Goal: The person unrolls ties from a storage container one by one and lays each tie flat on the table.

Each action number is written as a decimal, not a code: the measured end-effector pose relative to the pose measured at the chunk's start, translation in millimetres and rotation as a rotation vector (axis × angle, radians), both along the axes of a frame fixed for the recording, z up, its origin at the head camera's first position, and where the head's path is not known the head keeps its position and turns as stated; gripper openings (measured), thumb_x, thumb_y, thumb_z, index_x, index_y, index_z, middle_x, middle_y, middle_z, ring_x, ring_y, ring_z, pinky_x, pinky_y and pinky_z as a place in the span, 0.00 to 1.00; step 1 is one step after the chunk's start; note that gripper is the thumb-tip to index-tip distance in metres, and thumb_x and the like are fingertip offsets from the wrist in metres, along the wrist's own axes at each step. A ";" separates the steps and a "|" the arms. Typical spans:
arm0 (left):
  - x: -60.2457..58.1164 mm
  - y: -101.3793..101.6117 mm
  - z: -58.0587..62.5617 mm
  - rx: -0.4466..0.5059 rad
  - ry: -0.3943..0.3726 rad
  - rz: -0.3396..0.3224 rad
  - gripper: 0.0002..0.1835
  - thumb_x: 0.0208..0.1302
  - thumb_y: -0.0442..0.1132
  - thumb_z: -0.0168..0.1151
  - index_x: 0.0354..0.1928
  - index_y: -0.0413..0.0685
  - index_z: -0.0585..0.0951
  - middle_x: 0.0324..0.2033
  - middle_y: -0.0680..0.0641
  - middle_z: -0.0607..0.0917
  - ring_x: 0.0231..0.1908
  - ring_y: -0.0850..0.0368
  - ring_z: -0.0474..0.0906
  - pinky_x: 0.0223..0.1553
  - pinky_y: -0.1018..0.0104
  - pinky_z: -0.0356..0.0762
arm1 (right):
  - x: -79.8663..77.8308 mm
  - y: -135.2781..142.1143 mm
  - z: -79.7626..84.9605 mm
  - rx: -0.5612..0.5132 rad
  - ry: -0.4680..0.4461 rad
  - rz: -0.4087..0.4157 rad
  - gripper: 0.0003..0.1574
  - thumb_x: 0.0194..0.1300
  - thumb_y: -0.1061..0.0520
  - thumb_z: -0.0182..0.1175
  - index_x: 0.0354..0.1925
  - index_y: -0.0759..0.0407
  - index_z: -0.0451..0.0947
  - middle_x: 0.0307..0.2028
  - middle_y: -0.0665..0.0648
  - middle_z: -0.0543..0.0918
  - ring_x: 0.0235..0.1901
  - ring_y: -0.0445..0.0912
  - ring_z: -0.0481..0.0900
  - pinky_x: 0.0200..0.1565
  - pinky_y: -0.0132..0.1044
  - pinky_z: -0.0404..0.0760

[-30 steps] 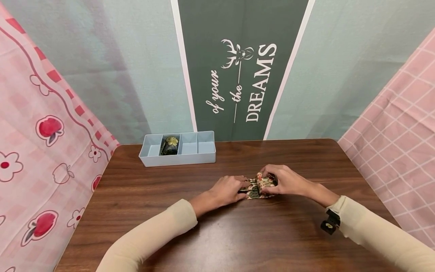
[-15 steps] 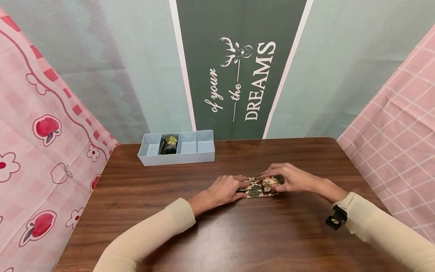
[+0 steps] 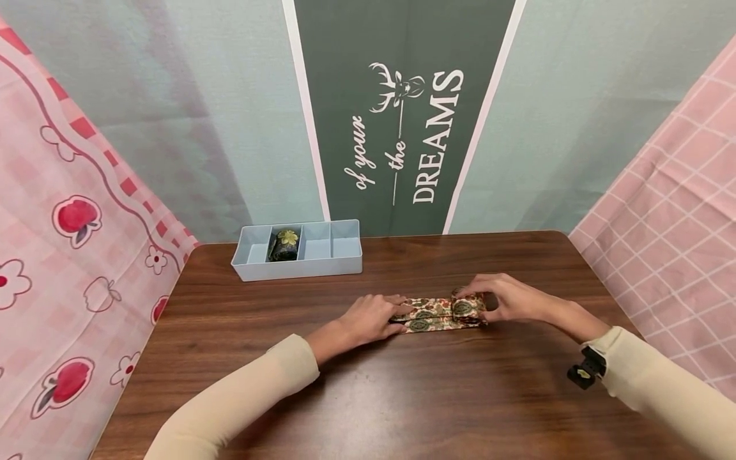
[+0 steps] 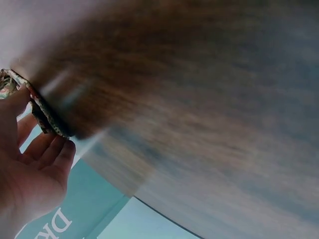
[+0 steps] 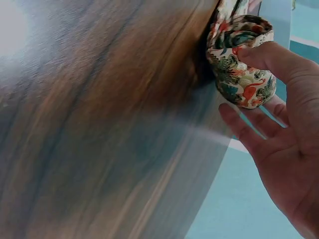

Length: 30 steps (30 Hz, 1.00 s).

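A patterned necktie (image 3: 425,317) in cream, red and green lies doubled in a flat strip on the table, its right end wound into a roll (image 3: 468,309). My left hand (image 3: 369,318) holds the strip's left end, thumb along the near edge and fingers over the far side. In the left wrist view the necktie (image 4: 47,113) shows edge-on between thumb and fingers. My right hand (image 3: 513,298) grips the roll between thumb and fingers. The right wrist view shows the coiled roll (image 5: 249,82) with its spiral edge by the thumb.
A light blue divided box (image 3: 299,268) stands at the back left, with a dark roll with a yellow flower (image 3: 284,245) in its second compartment from the left. Fabric curtains (image 3: 264,128) rise behind the brown wooden table (image 3: 356,396) and along both sides.
My right hand and the roll have moved right, and my left hand has shifted slightly left. A longer stretch of flat necktie shows between the hands.
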<state>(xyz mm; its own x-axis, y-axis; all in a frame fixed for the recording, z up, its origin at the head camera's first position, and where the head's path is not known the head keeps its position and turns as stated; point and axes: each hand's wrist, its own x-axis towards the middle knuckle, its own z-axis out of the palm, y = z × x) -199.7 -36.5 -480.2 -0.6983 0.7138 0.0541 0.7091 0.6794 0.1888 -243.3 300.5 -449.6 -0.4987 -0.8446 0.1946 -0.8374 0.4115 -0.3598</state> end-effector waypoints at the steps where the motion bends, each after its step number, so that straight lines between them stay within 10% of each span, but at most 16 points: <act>1: 0.2 -0.6 0.0 0.001 0.003 0.000 0.25 0.67 0.57 0.60 0.64 0.64 0.77 0.65 0.51 0.74 0.55 0.47 0.80 0.39 0.53 0.83 | 0.0 2.0 -1.2 -0.008 0.000 -0.008 0.35 0.44 0.65 0.72 0.55 0.52 0.80 0.47 0.47 0.82 0.41 0.40 0.80 0.40 0.43 0.82; 14: -0.6 5.2 3.3 -0.025 0.029 0.004 0.23 0.66 0.55 0.61 0.62 0.63 0.79 0.64 0.51 0.76 0.52 0.50 0.82 0.37 0.52 0.83 | 2.4 7.6 -2.7 -0.013 -0.008 -0.060 0.32 0.46 0.55 0.77 0.51 0.48 0.79 0.48 0.44 0.82 0.48 0.42 0.81 0.47 0.44 0.81; 30: -7.7 36.5 5.6 0.075 -0.017 -0.055 0.28 0.66 0.55 0.62 0.66 0.59 0.75 0.65 0.49 0.75 0.50 0.53 0.83 0.41 0.57 0.83 | 1.1 -13.0 -1.8 0.005 0.012 -0.161 0.20 0.51 0.43 0.75 0.35 0.47 0.77 0.32 0.41 0.79 0.21 0.33 0.66 0.24 0.26 0.67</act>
<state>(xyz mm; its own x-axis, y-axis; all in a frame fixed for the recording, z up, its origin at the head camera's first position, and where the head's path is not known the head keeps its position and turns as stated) -207.3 -0.1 -474.6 -0.6596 0.7453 0.0976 0.7410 0.6231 0.2501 -242.2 287.5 -451.3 -0.6253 -0.7550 0.1976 -0.7647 0.5423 -0.3480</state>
